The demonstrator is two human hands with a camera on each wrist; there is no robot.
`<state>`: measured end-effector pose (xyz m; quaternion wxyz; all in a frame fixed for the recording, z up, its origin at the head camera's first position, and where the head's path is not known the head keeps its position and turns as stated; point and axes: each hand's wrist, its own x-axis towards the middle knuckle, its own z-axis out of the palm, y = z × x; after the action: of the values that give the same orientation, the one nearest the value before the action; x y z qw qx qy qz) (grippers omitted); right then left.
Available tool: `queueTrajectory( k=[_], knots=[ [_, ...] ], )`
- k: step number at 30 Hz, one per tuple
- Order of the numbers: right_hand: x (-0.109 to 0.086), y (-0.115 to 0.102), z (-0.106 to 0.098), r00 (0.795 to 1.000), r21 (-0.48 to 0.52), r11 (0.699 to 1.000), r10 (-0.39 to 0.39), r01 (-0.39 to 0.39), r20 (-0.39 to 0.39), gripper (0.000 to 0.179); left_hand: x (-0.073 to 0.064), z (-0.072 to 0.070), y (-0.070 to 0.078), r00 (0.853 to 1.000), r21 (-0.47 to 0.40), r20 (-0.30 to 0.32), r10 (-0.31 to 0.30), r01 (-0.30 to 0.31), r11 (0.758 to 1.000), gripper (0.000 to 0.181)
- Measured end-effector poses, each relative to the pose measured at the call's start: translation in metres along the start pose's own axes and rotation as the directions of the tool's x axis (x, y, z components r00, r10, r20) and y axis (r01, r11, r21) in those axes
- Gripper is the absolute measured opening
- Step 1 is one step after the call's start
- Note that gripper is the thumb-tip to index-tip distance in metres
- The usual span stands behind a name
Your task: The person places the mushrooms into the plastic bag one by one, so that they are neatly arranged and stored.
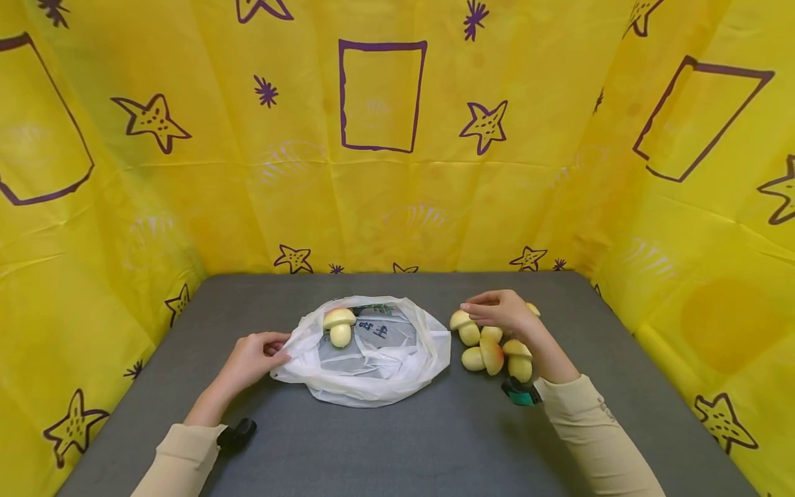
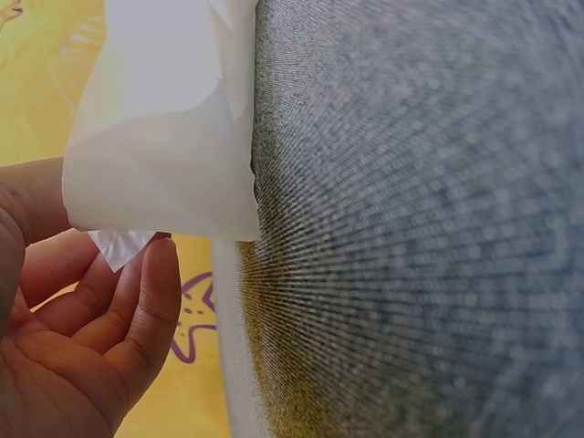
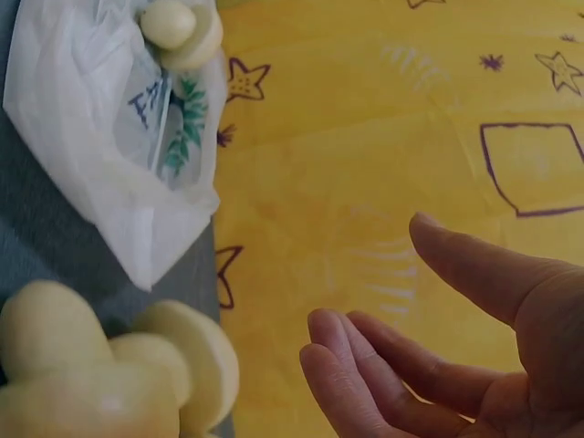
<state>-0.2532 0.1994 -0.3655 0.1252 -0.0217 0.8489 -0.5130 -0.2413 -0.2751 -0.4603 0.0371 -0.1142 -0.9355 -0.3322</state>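
Note:
A white plastic bag (image 1: 373, 393) lies on the table with its mouth spread wide, dark print showing inside. One toy mushroom (image 1: 339, 327), pale yellow with an orange-tinted cap, sits in the bag's opening. My left hand (image 1: 251, 355) pinches the bag's left rim; in the left wrist view the white plastic (image 2: 164, 173) hangs between thumb and fingers. Over a cluster of several similar mushrooms (image 1: 478, 357), right of the bag, hovers my right hand (image 1: 503, 310). Its thumb and fingers stand apart with nothing between them in the right wrist view, beside the mushrooms (image 3: 173, 365).
A dark grey cloth covers the table (image 1: 373, 449). Yellow curtains (image 1: 385, 207) with purple stars and squares rise at the back and both sides. Black wrist devices (image 1: 238, 435) are strapped on both arms, below beige sleeves.

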Motion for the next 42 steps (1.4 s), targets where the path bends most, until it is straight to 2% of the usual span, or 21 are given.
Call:
queueTrajectory(
  k=[13, 33, 42],
  knots=[
    [0.001, 0.028, -0.031, 0.996, -0.018, 0.997, 0.077, -0.078, -0.037, 0.059, -0.001, 0.000, 0.001, 0.999, 0.003, -0.018, 0.041, -0.041, 0.999, 0.034],
    [0.001, 0.057, -0.067, 0.986, 0.036, 0.988, 0.154, -0.152, -0.070, 0.062, 0.001, 0.003, 0.000, 1.000, 0.007, -0.011, 0.021, -0.021, 1.000, 0.035],
    [-0.006, 0.068, -0.082, 0.988, 0.020, 0.990, 0.138, -0.137, -0.074, 0.063, 0.000, 0.002, 0.000, 1.000, 0.009, -0.007, 0.007, -0.006, 1.000, 0.035]
  ],
)
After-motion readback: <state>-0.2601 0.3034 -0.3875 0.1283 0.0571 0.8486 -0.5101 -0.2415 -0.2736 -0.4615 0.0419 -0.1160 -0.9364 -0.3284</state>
